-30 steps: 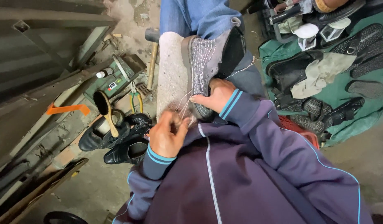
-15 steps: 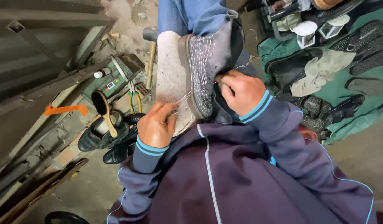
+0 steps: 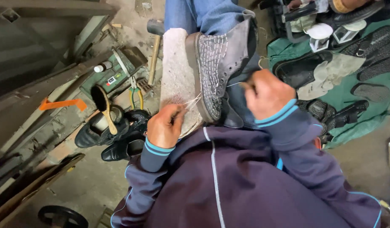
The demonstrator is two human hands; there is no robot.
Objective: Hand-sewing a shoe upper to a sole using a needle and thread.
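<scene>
Two hands work one grey boot (image 3: 222,63), which lies between them on the lap, sole side pressed against a pale stone block (image 3: 176,76). Boot's long axis runs away from the body, toe end near the chest, ankle opening far up by the blue jeans (image 3: 203,14). Left hand (image 3: 165,126) sits just left of the boot's near end, closed, pinching pale thread (image 3: 191,102) that runs to the sole edge. Right hand (image 3: 266,95) sits just right of the boot at its upper, closed in a fist around what looks like a thin tool or thread end; too small to tell which. Left hand is nearer to the sole seam, right hand nearer to the eyelet side. Both are close to touching the boot.

Boot looks worn, grey, textured with a scaly pattern on the side, a row of metal eyelets, and a dark thick sole (image 3: 196,71).

Left of the boot: a hammer (image 3: 154,46) beside the block, pliers (image 3: 135,95) with yellow-green handles, a brush (image 3: 103,103) with wooden handle resting on black shoes (image 3: 119,137). Right of the boot: dark sandals (image 3: 372,44) and soles spread on a green cloth (image 3: 351,90).
</scene>
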